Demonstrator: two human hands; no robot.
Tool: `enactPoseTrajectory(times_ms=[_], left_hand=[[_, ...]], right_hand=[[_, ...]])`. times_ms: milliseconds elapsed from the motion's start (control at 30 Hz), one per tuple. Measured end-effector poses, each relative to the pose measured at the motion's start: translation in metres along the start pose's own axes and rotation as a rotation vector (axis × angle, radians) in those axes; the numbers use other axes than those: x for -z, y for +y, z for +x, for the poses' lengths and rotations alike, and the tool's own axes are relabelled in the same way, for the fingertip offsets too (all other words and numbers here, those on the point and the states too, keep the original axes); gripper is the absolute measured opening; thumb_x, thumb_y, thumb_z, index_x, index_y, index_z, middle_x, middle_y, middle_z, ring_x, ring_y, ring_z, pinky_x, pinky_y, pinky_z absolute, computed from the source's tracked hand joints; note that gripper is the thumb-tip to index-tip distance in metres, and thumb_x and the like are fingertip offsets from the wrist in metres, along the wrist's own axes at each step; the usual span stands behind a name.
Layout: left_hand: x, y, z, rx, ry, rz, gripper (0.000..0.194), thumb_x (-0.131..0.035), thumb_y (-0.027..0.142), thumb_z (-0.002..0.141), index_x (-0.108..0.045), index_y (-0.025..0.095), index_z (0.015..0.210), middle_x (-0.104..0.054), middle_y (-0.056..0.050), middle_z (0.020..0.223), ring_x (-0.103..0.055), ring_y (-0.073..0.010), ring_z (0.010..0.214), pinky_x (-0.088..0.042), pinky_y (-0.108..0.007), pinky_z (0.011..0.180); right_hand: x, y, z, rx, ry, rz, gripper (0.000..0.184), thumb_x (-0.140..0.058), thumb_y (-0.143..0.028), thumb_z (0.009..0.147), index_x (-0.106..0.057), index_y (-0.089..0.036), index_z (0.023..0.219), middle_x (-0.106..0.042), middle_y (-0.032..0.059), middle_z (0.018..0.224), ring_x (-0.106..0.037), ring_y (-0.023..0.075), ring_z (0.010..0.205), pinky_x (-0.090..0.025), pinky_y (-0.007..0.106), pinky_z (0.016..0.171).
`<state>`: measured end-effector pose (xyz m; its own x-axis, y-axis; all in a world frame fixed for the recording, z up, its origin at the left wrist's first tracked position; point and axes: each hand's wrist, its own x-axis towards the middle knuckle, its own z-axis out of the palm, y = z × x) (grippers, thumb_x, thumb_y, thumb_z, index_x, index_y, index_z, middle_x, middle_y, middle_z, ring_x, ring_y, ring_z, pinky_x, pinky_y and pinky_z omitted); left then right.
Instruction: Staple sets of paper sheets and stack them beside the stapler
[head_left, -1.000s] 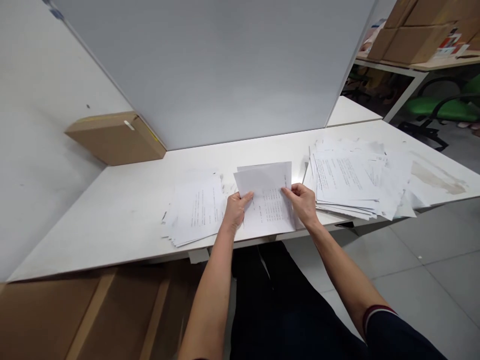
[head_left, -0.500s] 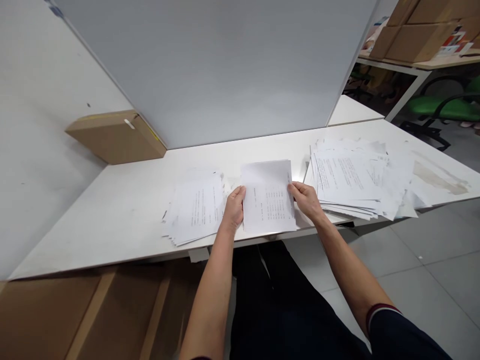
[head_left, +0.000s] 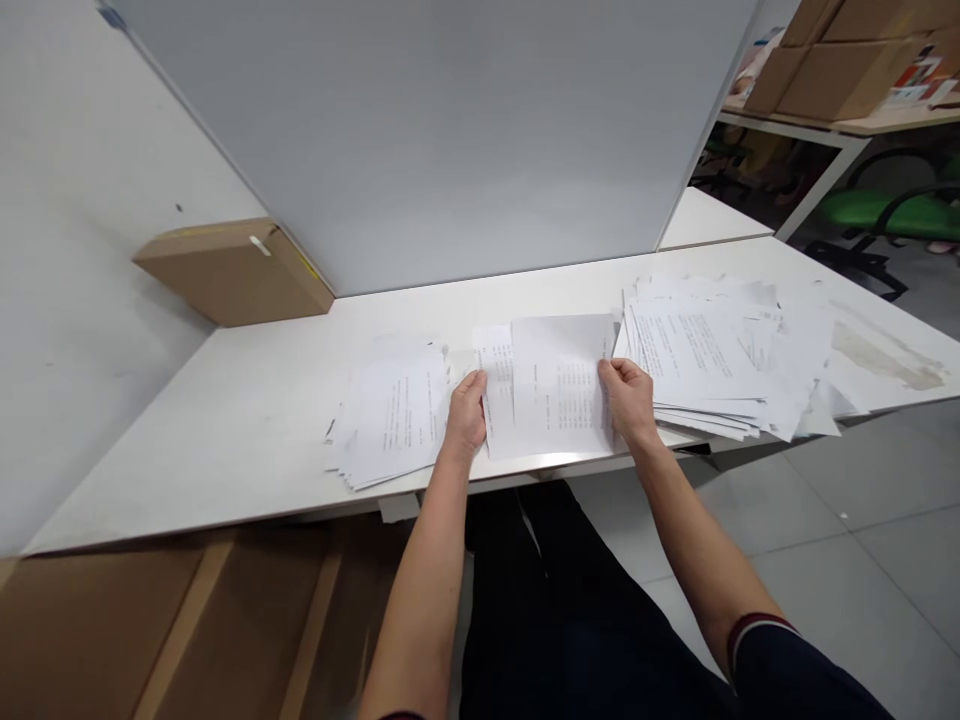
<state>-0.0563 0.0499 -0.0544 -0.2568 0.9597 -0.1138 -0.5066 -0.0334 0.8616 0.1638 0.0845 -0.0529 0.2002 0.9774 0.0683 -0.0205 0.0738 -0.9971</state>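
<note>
Your left hand (head_left: 468, 412) pinches the left sheet (head_left: 498, 385), your right hand (head_left: 630, 400) the right sheet (head_left: 559, 390), overlapping between 2 paper piles (head_left: 397, 415); likely light and floppy, so hold outer edges gently.

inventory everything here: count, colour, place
held sheets: at least two, white, between hands
paper piles: two, white, either side of sheets
table: one, white, underneath
board: one, grey, behind
flat box: one, brown, left
stacked boxes: several, brown, upper right
far desk: one, pale, under boxes
chair: one clearly, green, right
cardboard: uncounted, brown, lower left
wall: one, white, left
floor: one, grey, right
trousers: one pair, black, bottom
left hand, right hand: two, bare, holding sheets
</note>
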Motion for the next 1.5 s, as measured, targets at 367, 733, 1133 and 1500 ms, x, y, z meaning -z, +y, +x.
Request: enactPoseTrajectory(times_ms=[367,733,1133,1500], left_hand=[[-0.002,-0.002,-0.003,-0.021,-0.039,0.062,0.034,-0.074,0.044,0.065,-0.064,0.017,0.081,-0.070,-0.004,0.084,-0.063,-0.0220,0.097,-0.049,-0.035,0.087],[-0.001,-0.002,0.000,-0.073,0.013,-0.005,0.039,-0.073,0.044,0.065,-0.063,0.016,0.091,-0.070,-0.006,0.092,-0.061,-0.0228,0.104,-0.046,-0.036,0.091],[0.009,0.001,0.004,-0.343,0.244,0.026,0.043,-0.057,0.013,0.059,-0.059,0.023,0.101,-0.065,-0.003,0.095,-0.061,-0.0149,0.092,-0.042,-0.031,0.086],[0.007,-0.015,0.002,-0.345,0.050,0.452,0.025,-0.049,0.009,0.057,-0.059,0.021,0.076,-0.052,0.005,0.058,-0.047,-0.0114,0.056,-0.037,-0.022,0.055]], right_hand=[[-0.036,-0.005,-0.004,0.031,-0.024,-0.157,0.028,-0.060,-0.045,0.071,-0.050,-0.019,0.066,-0.050,-0.0034,0.062,-0.043,0.0109,0.056,-0.035,0.024,0.053],[-0.035,-0.004,-0.008,-0.120,-0.325,0.034,0.044,-0.063,-0.048,0.070,-0.052,-0.020,0.101,-0.058,-0.0023,0.069,-0.054,0.0144,0.061,-0.044,0.028,0.060],[-0.014,-0.151,-0.021,0.719,-0.510,-1.147,0.013,-0.042,-0.020,0.085,-0.047,-0.020,0.073,-0.052,0.0036,0.065,-0.041,0.0135,0.054,-0.025,0.028,0.051],[-0.042,-0.126,-0.027,0.615,-0.738,-1.521,0.020,-0.039,-0.003,0.079,-0.049,-0.017,0.090,-0.058,0.0066,0.064,-0.044,0.0140,0.049,-0.024,0.028,0.048]])
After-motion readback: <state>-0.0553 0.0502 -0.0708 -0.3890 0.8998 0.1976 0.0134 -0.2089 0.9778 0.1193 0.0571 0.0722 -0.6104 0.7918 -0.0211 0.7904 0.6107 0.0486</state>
